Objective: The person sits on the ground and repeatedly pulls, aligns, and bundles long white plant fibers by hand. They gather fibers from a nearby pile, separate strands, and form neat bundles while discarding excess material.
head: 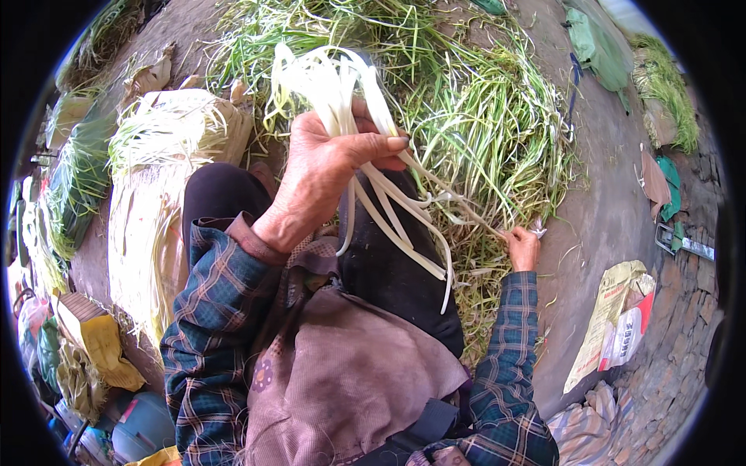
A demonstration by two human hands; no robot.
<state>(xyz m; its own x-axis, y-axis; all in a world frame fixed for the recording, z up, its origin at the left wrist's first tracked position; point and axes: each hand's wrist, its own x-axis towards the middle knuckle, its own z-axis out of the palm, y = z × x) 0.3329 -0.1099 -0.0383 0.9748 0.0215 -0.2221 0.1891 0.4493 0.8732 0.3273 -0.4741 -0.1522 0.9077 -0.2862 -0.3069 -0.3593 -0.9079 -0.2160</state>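
My left hand [326, 157] is raised over my knees, closed round a bunch of long pale plant stalks [344, 87]. Their looped white ends stick up above the fist, and several tails hang below it over my dark trouser leg. To the right, my right hand [521, 247] pinches the far end of a thin brownish strand [449, 189] that stretches taut from the bunch. A small whitish tuft shows beside those fingers. Under and beyond both hands lies a broad heap of green and yellow leaves and stalks [484, 128] on the floor.
At my left stands a covered bundle topped with pale stalks [169, 134]. Further left are more greens, a yellow-covered box [105, 343] and a blue round container [143, 428]. On the right lie printed sacks [612, 326], a green bag [597, 49] and a striped cloth [591, 419].
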